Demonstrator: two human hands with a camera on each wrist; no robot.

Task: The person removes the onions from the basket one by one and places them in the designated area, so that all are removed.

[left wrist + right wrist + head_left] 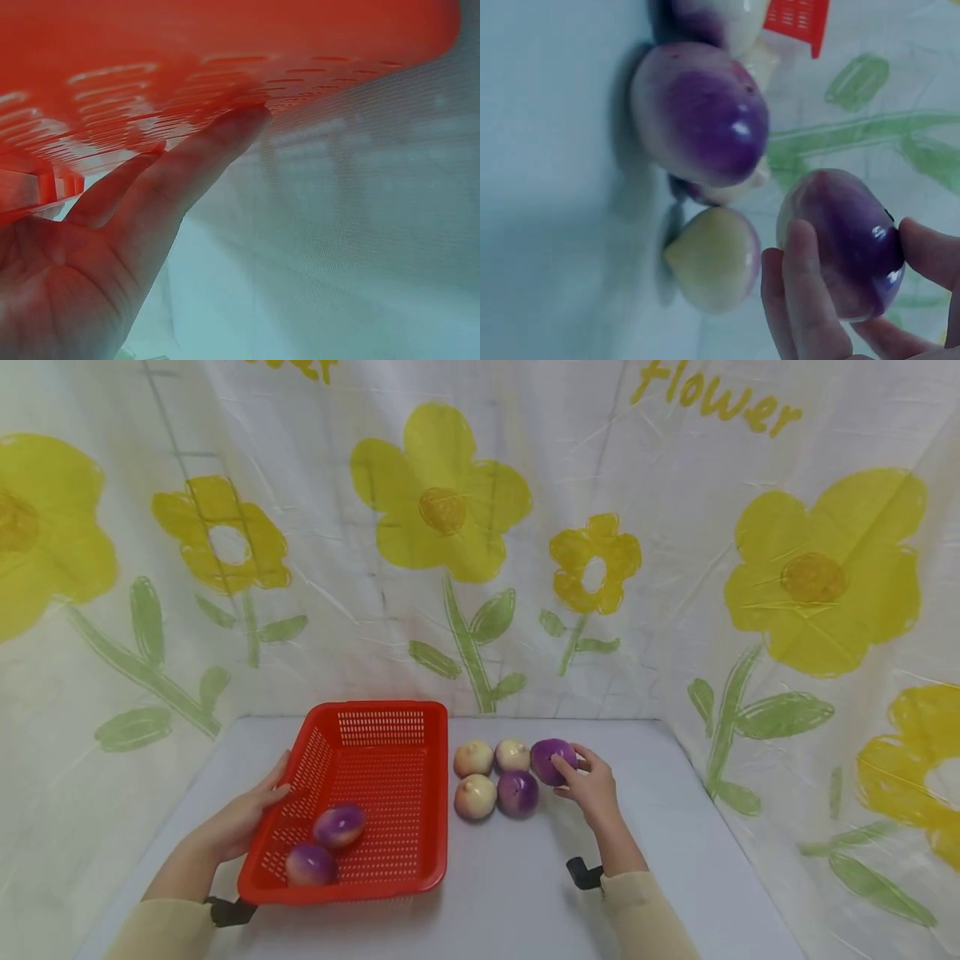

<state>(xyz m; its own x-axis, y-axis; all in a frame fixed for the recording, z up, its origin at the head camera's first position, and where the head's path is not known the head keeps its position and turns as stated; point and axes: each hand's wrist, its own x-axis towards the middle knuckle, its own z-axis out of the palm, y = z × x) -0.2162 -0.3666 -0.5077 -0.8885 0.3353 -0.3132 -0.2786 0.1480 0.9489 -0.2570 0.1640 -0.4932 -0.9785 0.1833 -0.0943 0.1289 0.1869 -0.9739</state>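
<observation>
My left hand [236,820] grips the left side of a red plastic basket [437,793], thumb at the rim. In the left wrist view its fingers [202,154] reach under the slotted basket. Two purple-and-white turnips [340,825] lie in the basket's near left part. My right hand [592,785] holds a purple turnip [553,762] between thumb and fingers, at the right end of a group. In the right wrist view this turnip [847,240] appears apart from the table. Beside it are another purple turnip [517,793] and three turnips with pale sides up [476,797].
A white table [510,885] lies under everything. Behind it and along the sides hangs a pale curtain [660,635] printed with yellow flowers. The group of turnips sits close to the basket's right wall. Each wrist carries a black mount [585,873].
</observation>
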